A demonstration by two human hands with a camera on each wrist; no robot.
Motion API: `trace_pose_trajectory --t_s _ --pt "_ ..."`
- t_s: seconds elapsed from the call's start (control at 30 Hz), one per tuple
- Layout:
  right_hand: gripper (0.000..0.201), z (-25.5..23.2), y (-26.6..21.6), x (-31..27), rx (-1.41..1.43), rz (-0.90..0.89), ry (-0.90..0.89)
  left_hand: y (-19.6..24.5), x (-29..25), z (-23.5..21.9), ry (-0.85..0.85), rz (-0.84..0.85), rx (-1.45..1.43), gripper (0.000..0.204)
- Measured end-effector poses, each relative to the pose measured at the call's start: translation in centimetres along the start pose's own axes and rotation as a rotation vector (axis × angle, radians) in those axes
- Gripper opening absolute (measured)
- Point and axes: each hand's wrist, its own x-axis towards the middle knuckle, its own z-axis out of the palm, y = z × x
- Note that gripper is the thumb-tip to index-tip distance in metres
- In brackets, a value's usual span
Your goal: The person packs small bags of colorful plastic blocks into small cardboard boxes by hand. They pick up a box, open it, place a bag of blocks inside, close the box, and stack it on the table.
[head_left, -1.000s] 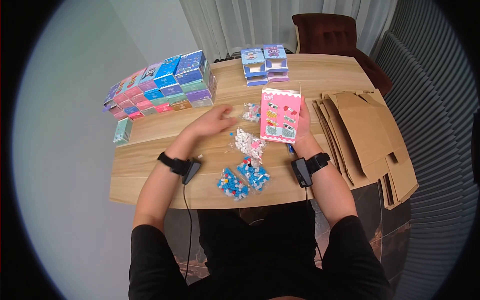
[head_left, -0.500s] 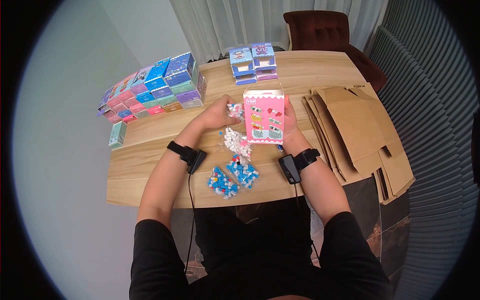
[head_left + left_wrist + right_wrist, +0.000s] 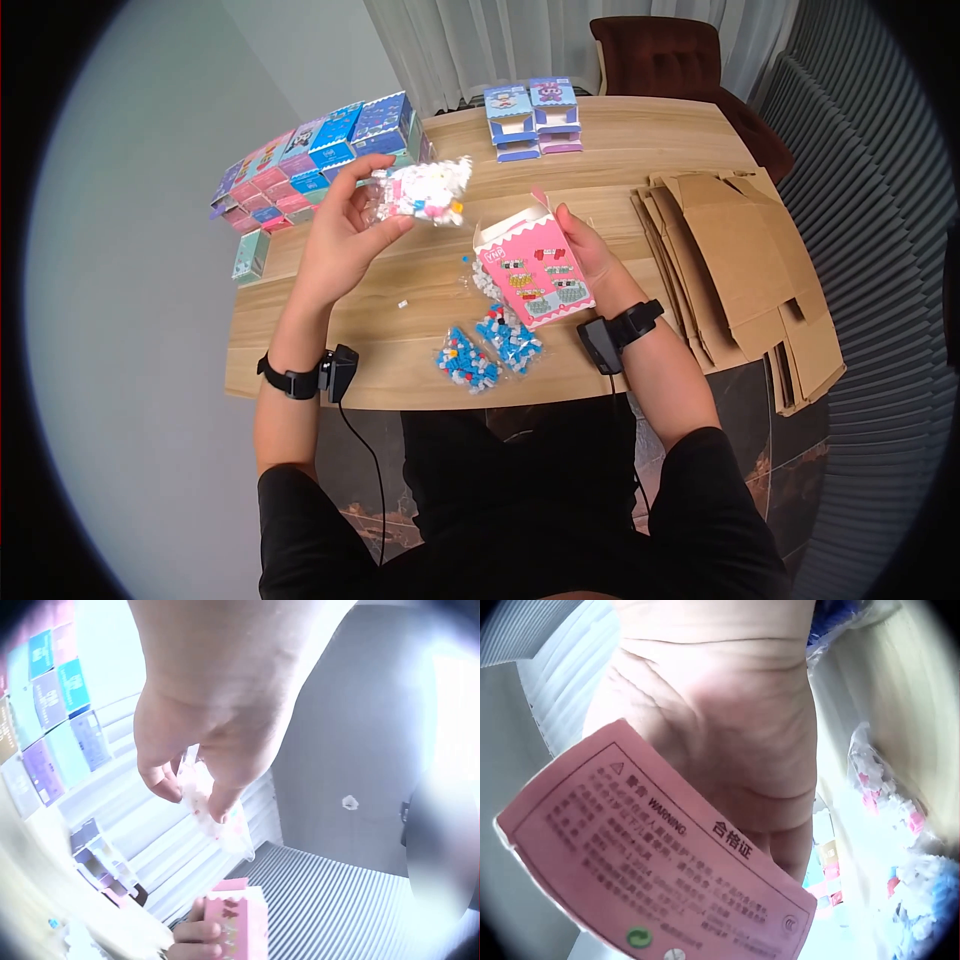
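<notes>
My left hand (image 3: 340, 240) pinches a clear plastic bag (image 3: 425, 190) of small white, pink, blue and yellow bricks, lifted above the table left of the pink box. That pink box (image 3: 535, 272), its top flap up, is gripped by my right hand (image 3: 592, 250) from its right side and tilts to the left. The right wrist view shows the box's printed end panel (image 3: 660, 847). A bag of white and pink bricks (image 3: 484, 278) lies partly hidden behind the box. Nearer to me lie two bags of blue bricks, a left one (image 3: 466, 362) and a right one (image 3: 512, 342).
Stacked colourful boxes (image 3: 300, 165) stand at the table's back left, with a single teal box (image 3: 250, 256) in front. Several opened boxes (image 3: 530, 125) stand at the back. Flattened cardboard (image 3: 740, 265) covers the right side. A small white brick (image 3: 403, 304) lies loose at the left.
My left hand reached to the bag beside the pink box, took hold of it and raised it up and leftward. The pink box went from upright to tilted left in my right hand.
</notes>
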Motion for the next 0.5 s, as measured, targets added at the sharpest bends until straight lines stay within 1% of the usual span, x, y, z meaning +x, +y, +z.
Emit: trace_pose_trajectory --t_s 0.03,0.07,0.13,0.17,0.23,0.27,0.33,0.37,0.43,0.5 --pt "0.067 0.1 0.1 -0.1 0.002 0.035 -0.020 0.8 -0.5 0.1 -0.019 0.020 0.041 0.062" --pt "0.066 -0.5 0.3 -0.1 0.001 0.088 -0.008 1.2 -0.9 0.5 0.000 0.047 0.080 0.064" --pt "0.065 -1.9 0.8 0.1 -0.006 0.190 0.016 1.2 -1.3 1.3 0.019 0.100 0.075 0.062" --pt "0.064 -1.6 0.9 0.1 -0.015 0.184 0.022 1.2 -1.4 1.6 0.027 0.128 0.073 0.061" --pt "0.063 -0.7 1.0 -0.3 -0.033 0.169 0.036 0.7 -1.6 2.3 0.018 0.154 0.255 0.060" --pt "0.063 -0.9 1.0 -0.1 -0.024 0.166 -0.010 0.5 -1.6 2.4 0.012 0.167 0.346 0.059" --pt "0.062 -1.7 1.2 0.1 -0.008 0.159 -0.099 0.8 -1.8 2.4 -0.018 0.145 0.365 0.062" --pt "0.061 -1.9 1.1 0.1 0.007 0.156 -0.064 0.9 -1.7 2.3 -0.034 0.134 0.374 0.063" --pt "0.060 -2.2 1.0 0.1 0.043 0.153 0.008 1.3 -1.8 1.6 -0.023 0.165 0.437 0.062" --pt "0.058 -2.5 0.8 0.0 0.063 0.159 -0.043 1.7 -1.9 1.2 -0.014 0.176 0.488 0.062"
